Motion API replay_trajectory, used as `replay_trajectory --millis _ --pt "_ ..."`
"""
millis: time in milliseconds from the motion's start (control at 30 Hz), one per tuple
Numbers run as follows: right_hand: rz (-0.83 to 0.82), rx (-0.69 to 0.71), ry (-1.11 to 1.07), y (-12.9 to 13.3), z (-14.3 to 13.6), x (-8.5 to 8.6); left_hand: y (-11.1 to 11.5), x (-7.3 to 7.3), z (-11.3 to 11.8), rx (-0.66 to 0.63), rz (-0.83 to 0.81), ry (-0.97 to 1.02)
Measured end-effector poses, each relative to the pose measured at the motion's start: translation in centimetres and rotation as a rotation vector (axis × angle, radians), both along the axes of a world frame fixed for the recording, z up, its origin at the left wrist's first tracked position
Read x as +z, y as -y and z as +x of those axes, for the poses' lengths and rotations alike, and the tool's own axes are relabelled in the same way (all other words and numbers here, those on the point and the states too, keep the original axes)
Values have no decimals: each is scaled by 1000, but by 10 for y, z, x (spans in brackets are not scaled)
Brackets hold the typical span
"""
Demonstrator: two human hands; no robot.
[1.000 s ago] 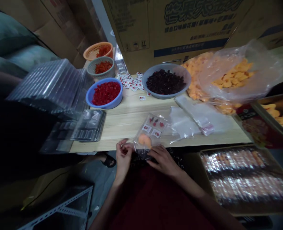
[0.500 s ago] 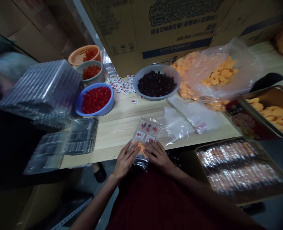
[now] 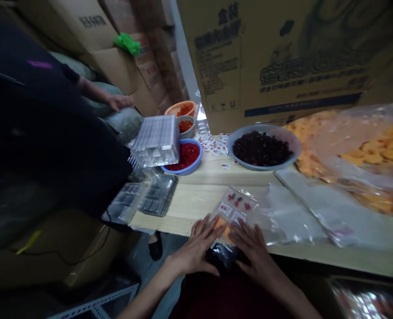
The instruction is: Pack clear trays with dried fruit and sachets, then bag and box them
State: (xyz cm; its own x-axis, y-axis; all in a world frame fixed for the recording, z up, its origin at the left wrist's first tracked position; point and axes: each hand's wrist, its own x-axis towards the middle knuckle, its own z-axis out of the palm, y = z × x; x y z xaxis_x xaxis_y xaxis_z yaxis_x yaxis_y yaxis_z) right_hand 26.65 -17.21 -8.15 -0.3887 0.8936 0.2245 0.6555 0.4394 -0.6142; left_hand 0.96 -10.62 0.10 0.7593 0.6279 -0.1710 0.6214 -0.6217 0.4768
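A clear plastic tray in a clear bag (image 3: 235,204) lies tilted over the table's front edge. Small compartments hold red and dark dried fruit pieces, two more hold white printed sachets, and an orange dried fruit slice (image 3: 222,228) shows between my hands. My left hand (image 3: 198,243) rests its outstretched fingers on the packet's left side, thumb apart. On the right side, my right hand (image 3: 253,248) lies with spread fingers over the packet. My palms hide part of its lower end. Right of it lie flat clear bags (image 3: 291,212).
A blue bowl of red fruit (image 3: 185,159), a bowl of dark dried fruit (image 3: 263,148) and scattered sachets (image 3: 214,145) stand behind. Clear trays (image 3: 156,141) are stacked at left beside a co-worker's hand (image 3: 120,102). Bagged orange slices (image 3: 319,146) lie right; a large carton (image 3: 283,57) stands behind.
My view has swung left and closer, so things sit further right. The co-worker's hand is now in view, apart from the tray stack. My hands stay on the packet.
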Motion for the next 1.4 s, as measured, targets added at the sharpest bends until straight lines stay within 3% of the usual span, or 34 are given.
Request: replay_trajectory --millis 33,100,233,333,400,567,700,867,1000,1167,1400 --pt "-14 10 -52 -6 4 9 -7 10 -5 61 19 73" --pt "-16 -27 -203 -29 9 34 -31 29 -20 323 188 306" --pt "-31 -160 -560 -116 -8 91 -120 65 -74 995 640 729" --pt "-118 -83 -788 -196 -53 118 -189 86 -118 1366 649 760" --pt "-206 -28 -901 -245 -92 126 -223 96 -139 1480 541 681" --pt "-721 -117 -1133 -330 -171 127 -267 98 -159 1387 383 596" --pt "-860 -103 -1151 -363 -198 119 -277 91 -168 1345 318 580" --pt "-925 -119 -1162 -376 -211 106 -276 82 -178 1315 297 594" --pt "-944 -175 -1213 -380 -209 106 -271 76 -190 1320 359 598" --pt "-1010 -154 -1214 -386 -203 123 -275 74 -231 1397 582 437" --pt "-968 -61 -1303 -398 -216 147 -295 63 -292 1476 439 253"
